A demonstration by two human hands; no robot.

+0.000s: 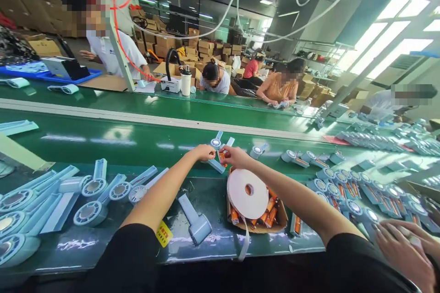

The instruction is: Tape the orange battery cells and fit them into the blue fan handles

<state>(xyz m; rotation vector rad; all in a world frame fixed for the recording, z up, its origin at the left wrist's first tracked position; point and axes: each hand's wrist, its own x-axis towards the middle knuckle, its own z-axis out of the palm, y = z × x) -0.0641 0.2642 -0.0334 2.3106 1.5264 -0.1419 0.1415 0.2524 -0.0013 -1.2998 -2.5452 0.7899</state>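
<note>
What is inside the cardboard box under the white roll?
Orange cylinders show beside the white roll in the cardboard box; what lies directly beneath the roll is covered.

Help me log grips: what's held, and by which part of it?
Right hand holds an orange cylinder, apparently near its upper end; left hand: cannot tell.

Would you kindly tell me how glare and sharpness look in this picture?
Head view throughout: the windows at upper right are blown out; white reflections streak the green belt and the bench; the left hand and right hand look fairly clear, though small; distant boxes look softer.
</note>
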